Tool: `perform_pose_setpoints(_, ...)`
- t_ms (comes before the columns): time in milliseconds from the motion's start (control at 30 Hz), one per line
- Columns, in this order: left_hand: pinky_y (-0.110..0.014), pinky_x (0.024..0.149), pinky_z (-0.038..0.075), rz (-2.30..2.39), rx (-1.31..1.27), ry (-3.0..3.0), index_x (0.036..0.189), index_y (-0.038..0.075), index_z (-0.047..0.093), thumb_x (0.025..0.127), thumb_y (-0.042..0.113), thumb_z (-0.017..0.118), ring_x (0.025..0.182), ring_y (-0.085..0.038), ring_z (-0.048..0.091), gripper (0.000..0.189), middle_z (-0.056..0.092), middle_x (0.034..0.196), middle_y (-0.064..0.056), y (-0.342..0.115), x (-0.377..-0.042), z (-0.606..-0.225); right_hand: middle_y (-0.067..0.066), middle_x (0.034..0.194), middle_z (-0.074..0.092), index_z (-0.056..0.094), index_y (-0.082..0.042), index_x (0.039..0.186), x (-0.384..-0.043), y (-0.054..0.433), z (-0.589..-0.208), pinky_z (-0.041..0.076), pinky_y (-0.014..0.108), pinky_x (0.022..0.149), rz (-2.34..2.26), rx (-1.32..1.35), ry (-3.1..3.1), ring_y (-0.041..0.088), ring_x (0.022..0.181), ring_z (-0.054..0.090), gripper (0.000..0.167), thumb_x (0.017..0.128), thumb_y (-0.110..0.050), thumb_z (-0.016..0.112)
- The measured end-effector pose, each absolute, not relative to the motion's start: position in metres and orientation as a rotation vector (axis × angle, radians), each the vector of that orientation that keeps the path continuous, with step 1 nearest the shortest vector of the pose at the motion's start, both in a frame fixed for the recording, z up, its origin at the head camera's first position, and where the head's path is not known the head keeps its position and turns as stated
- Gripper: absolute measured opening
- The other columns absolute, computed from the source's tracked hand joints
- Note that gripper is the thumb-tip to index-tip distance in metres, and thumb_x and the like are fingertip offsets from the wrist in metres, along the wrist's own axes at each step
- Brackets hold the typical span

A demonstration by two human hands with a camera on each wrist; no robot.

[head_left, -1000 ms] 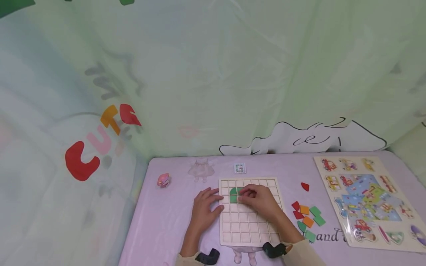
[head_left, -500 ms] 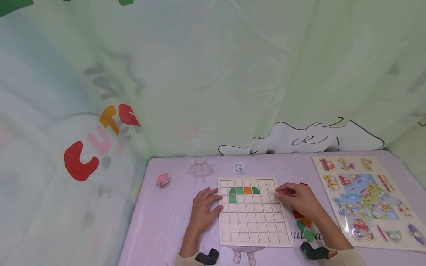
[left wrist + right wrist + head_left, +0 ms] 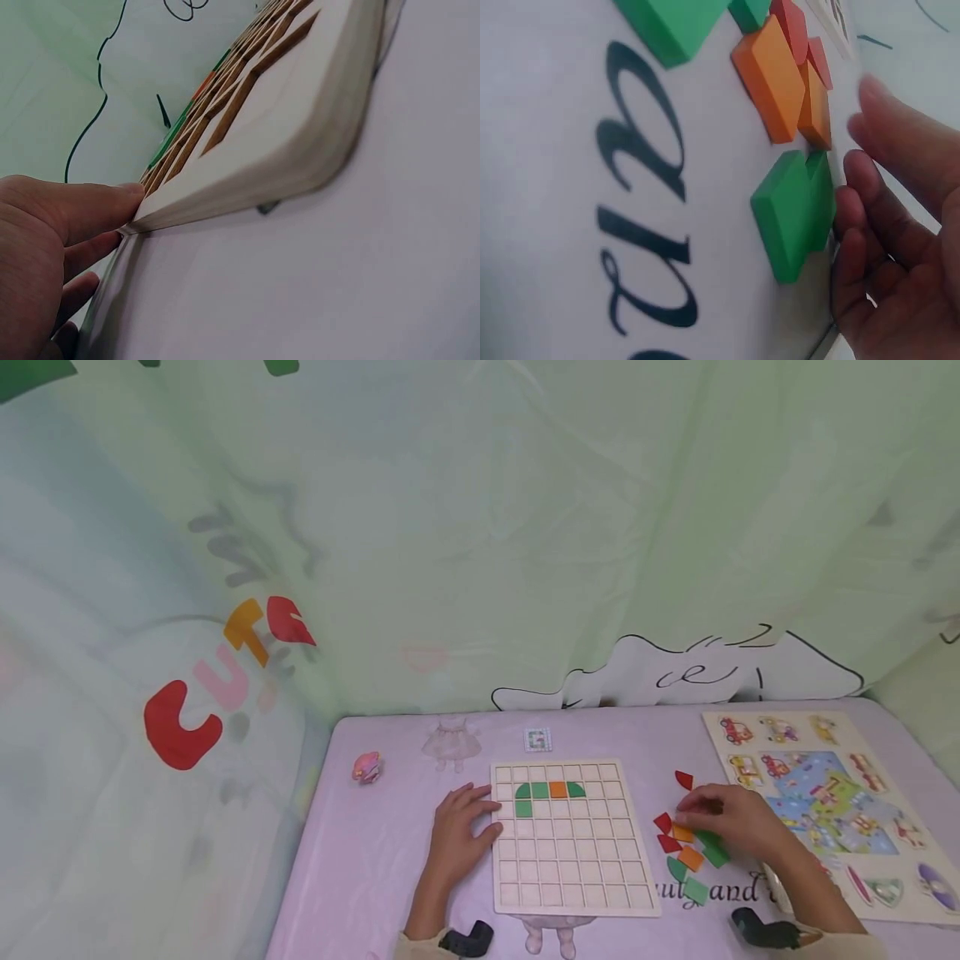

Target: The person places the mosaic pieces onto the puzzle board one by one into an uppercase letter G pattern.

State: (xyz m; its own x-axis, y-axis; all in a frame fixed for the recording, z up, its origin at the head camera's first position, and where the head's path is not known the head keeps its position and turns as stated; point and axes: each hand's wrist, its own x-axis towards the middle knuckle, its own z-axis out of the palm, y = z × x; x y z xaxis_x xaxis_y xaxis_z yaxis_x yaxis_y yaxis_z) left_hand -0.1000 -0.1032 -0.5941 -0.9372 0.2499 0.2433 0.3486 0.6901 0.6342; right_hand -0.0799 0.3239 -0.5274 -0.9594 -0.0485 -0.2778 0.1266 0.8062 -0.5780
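My left hand [image 3: 459, 827] rests beside the left edge of a pale wooden grid board [image 3: 577, 860]. In the left wrist view its thumb [image 3: 112, 202] touches the board's rim, with the other fingers below. Set in the grid are a green rounded tile [image 3: 522, 791], green squares [image 3: 541, 790], an orange square [image 3: 558, 789] and another green rounded tile [image 3: 576, 789]. Over the loose tiles to the right hovers my right hand [image 3: 738, 818], fingers loosely bent and nothing gripped. The right wrist view has two overlapping green squares [image 3: 784, 217] close by its fingertips, and orange squares [image 3: 772, 79] beyond.
Red rounded tiles [image 3: 668, 843] and a green rounded tile [image 3: 677, 868] lie between board and right hand; one red tile [image 3: 683, 779] sits farther back. A picture puzzle board [image 3: 804, 735] lies far right. Behind the grid are a small card [image 3: 537, 740] and a pink toy [image 3: 367, 767].
My right hand has left the grid and moved right to the loose tiles. The orange square and right-hand green rounded tile, earlier hidden by it, now show. My left hand stays put.
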Motion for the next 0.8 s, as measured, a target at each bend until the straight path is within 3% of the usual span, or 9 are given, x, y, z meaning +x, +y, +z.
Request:
perform_pose_setpoints(433,-0.058,0.115,0.036,-1.091,-0.481,-2.764,0.112,0.022,0.077,0.087,0.024,0.077,0.141,-0.027,0.05,0.025,0.067,0.138,0.002,-0.103,-0.1,-0.595,0.001,0.086,0.058,0.074,-0.018,0.098,-0.082,0.335,-0.544,0.041,0.024,0.066,-0.932,0.008,2.63,0.016,0.082,0.05,0.032,0.075,-0.036,0.088)
perform_pose_setpoints(800,-0.058,0.116,0.035,-1.101,-0.463,-2.78,0.112,0.021,0.077,0.088,0.024,0.077,0.142,-0.026,0.049,0.025,0.066,0.139,0.002,-0.102,-0.099,-0.593,0.002,0.085,0.056,0.073,-0.015,0.098,-0.082,0.332,-0.541,0.04,0.025,0.065,-0.917,0.016,2.608,0.02,0.085,0.051,0.03,0.077,-0.031,0.088)
